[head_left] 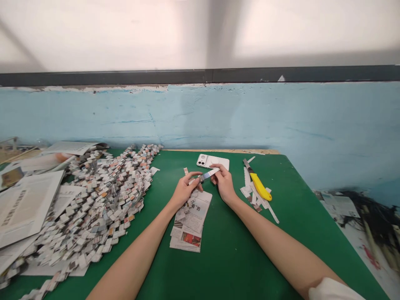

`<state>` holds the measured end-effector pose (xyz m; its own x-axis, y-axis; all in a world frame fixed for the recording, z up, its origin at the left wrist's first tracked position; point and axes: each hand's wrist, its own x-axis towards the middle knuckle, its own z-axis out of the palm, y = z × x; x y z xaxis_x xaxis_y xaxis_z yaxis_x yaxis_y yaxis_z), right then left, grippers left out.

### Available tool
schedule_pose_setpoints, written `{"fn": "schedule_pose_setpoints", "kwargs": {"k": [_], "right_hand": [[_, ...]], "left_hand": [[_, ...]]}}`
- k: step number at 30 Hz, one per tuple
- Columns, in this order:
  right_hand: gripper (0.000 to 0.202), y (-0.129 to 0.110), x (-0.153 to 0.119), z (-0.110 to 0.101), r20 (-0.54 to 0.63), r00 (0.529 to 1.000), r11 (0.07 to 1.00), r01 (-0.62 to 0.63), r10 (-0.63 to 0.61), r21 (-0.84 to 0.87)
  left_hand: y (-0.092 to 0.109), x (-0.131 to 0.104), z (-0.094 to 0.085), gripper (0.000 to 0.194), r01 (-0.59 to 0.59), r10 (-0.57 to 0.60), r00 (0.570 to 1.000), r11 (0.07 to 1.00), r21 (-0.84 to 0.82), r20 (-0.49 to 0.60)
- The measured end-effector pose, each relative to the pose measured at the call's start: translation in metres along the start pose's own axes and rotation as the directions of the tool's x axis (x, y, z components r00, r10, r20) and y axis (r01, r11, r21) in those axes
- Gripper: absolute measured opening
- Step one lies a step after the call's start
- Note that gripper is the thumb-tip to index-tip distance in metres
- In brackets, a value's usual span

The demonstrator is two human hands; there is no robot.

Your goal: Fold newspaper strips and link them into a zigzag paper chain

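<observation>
Both my hands pinch a narrow folded paper strip (pixel 208 174) above the green table. My left hand (pixel 184 189) has its fingers closed on the strip's left end. At the other end, my right hand (pixel 224 183) grips it between thumb and fingers. Beneath my left hand lies a stack of cut newspaper pieces (pixel 195 221), partly covered by the hand. Just beyond my hands a white phone (pixel 204 161) rests with its cameras facing up. To the right of my right hand is a yellow-handled knife (pixel 260 186) on loose paper strips (pixel 253 196).
A large heap of woven folded-paper chain (pixel 106 200) covers the left of the green table (pixel 243 258). Newspaper sheets (pixel 28 204) lie at the far left. A blue wall (pixel 218 116) stands behind the table. Past the right edge, papers and dark clutter (pixel 368 221) lie lower down.
</observation>
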<state>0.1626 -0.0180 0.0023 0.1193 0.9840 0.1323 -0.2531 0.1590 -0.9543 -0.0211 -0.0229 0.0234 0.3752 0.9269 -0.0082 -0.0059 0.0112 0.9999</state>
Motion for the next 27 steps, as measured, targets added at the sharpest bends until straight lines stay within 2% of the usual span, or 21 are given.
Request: {"fn": "schedule_pose_setpoints", "kwargs": {"k": [3,9,17,24,27], "right_hand": [[0.037,0.000,0.001,0.000,0.035,0.999,1.000,-0.001,0.001,0.006],[0.040,-0.003,-0.001,0.002,0.216,0.976,0.999,0.024,-0.017,-0.028],[0.044,-0.004,-0.003,0.005,0.135,0.991,0.988,0.025,-0.005,-0.150],[0.045,-0.006,-0.005,0.006,0.146,0.989,0.983,0.023,0.003,-0.179],[0.044,-0.007,-0.005,0.007,0.161,0.987,0.983,0.019,0.011,-0.183]], "left_hand": [[-0.003,0.002,0.000,0.051,0.025,-0.025,0.999,1.000,-0.007,-0.025],[-0.006,0.004,-0.001,0.048,0.043,-0.045,0.998,0.997,-0.062,-0.043],[-0.001,0.001,0.000,0.043,0.033,-0.034,0.999,0.998,0.046,0.015],[0.003,-0.001,0.000,0.040,-0.025,0.016,0.997,0.991,0.133,0.071],[0.005,-0.001,0.001,0.044,0.002,-0.012,0.997,0.992,0.129,0.078]]}}
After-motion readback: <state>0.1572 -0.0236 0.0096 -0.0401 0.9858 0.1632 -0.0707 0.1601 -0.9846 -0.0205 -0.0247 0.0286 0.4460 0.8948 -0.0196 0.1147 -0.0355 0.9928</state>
